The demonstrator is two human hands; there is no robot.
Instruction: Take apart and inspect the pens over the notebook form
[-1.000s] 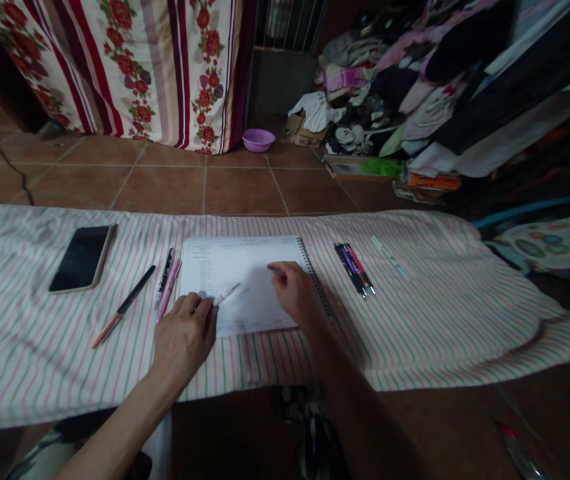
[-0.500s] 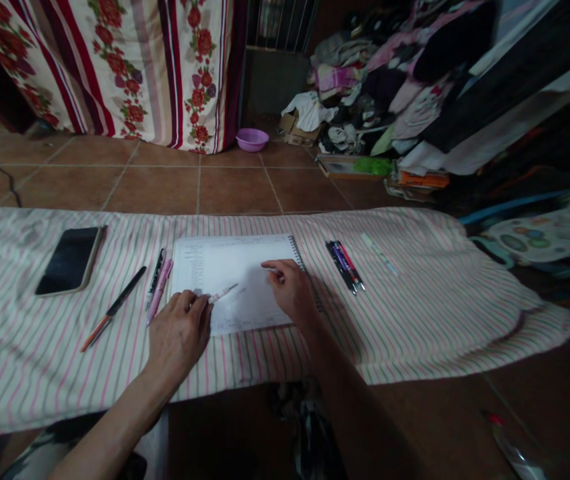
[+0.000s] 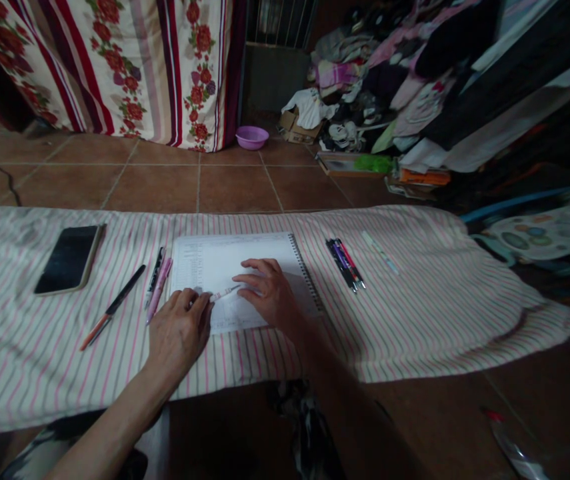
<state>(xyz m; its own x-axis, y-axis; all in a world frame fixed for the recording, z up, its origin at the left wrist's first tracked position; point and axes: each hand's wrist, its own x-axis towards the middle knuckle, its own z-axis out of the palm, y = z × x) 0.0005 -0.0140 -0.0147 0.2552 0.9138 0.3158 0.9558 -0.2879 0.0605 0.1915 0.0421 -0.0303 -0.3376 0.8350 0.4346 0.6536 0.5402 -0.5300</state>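
Note:
My left hand (image 3: 181, 327) rests over the left edge of a white spiral notebook (image 3: 225, 257), its thumb and fingers closed on one end of a pale pen (image 3: 223, 293). The pen's thin tip points right, above the page. Close to that tip, my right hand (image 3: 267, 290) has its thumb and fingers apart, with nothing held in them. Just left of the notebook lie a pink pen (image 3: 159, 291) and a black patterned pen (image 3: 154, 275). Farther left is an orange and black pen (image 3: 113, 307).
A phone (image 3: 69, 259) lies at the left of the striped cloth (image 3: 415, 313). Right of the notebook sit several dark pens (image 3: 345, 265) side by side, then a light pen (image 3: 381, 253). A purple basin (image 3: 252, 138) stands on the tiled floor beyond.
My right hand has moved left across the page, and its fingers have spread near the pen's tip. My left hand holds the pen in the same place.

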